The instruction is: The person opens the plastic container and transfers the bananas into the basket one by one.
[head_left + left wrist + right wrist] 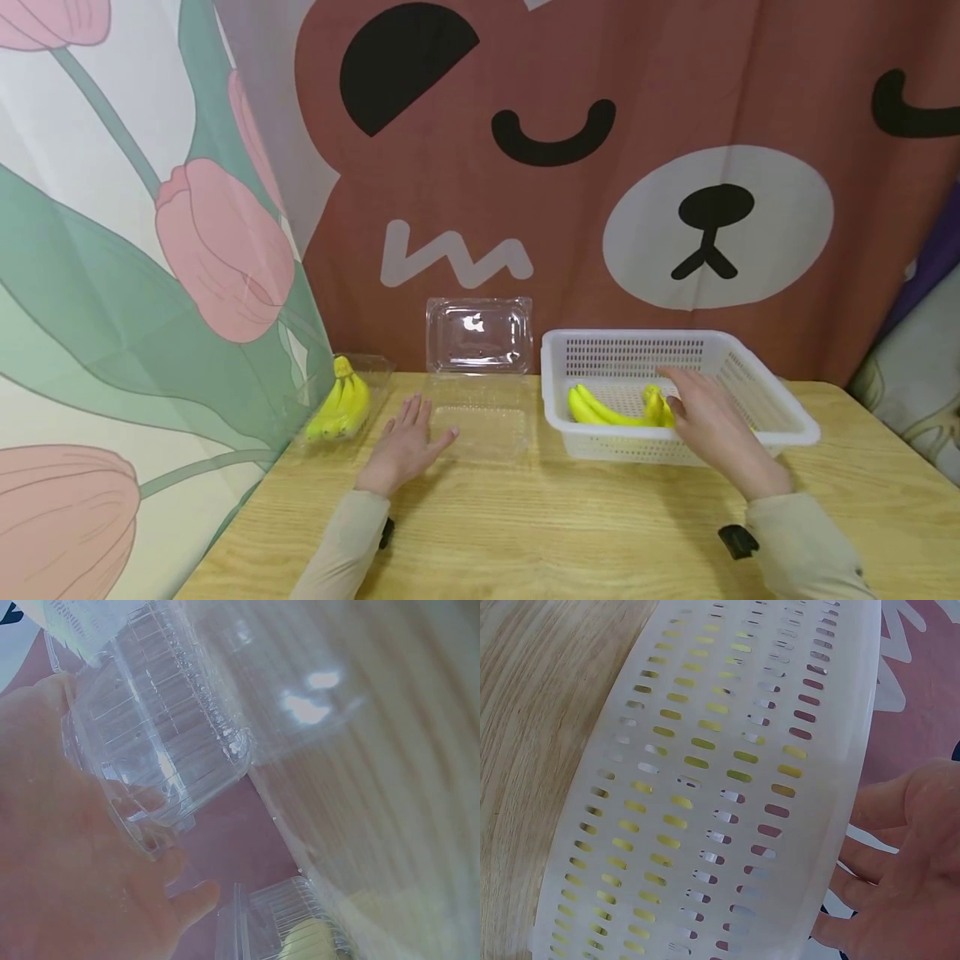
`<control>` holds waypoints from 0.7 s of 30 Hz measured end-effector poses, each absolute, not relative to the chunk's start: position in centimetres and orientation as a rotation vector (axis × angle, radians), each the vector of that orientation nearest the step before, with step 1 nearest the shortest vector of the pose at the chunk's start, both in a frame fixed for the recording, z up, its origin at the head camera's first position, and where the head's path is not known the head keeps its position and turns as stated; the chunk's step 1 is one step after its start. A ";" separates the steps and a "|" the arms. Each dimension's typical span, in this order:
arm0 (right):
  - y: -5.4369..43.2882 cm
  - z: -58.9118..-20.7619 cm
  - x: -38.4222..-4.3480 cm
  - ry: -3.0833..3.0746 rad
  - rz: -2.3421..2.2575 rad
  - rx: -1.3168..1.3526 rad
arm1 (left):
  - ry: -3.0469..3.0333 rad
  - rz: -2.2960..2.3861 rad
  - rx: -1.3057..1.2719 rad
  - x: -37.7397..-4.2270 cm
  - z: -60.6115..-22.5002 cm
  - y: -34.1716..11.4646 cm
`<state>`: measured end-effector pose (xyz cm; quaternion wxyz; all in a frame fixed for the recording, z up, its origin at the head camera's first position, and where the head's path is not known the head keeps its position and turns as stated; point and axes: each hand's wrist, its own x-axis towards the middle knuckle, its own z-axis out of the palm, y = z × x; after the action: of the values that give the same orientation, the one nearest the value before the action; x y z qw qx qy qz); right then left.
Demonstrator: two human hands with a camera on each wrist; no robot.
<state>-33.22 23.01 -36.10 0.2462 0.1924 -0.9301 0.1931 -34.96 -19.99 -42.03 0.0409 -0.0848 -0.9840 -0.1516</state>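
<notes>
A hinged clear plastic container (480, 427) sits on the table with its lid (480, 337) raised at the back. At its left side is my left hand (401, 450), fingers straight and thumb spread toward the container. In the left wrist view that hand (97, 832) lies along the container's ribbed wall (161, 712). My right hand (708, 421) reaches over the front of a white slotted basket (622, 447), fingers extended, just above yellow bananas (611, 412) inside. The right wrist view shows its fingers (866, 859) past the basket's rim, holding nothing; yellow shows through the slots.
Left of my left hand, another clear container (378, 367) holds a bunch of bananas (341, 408). A wooden table (525, 533) carries everything. Behind it hangs a bear-print curtain (450, 183), and a tulip-print curtain (217, 250) borders the left side.
</notes>
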 end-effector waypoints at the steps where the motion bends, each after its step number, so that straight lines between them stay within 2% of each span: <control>1: 23.0 -36.1 -33.2 -2.542 0.525 0.523 | -3.014 -0.460 -0.260 -35.0 -42.0 -20.0; 21: 22.5 -35.9 -33.1 -2.635 0.585 0.487 | -2.846 -0.449 -0.329 -35.7 -41.1 -21.5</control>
<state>-33.09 22.51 -35.90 0.1979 0.1739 -0.9417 0.2092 -35.73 -21.46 -41.09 0.1204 -0.1127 -0.9743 -0.1536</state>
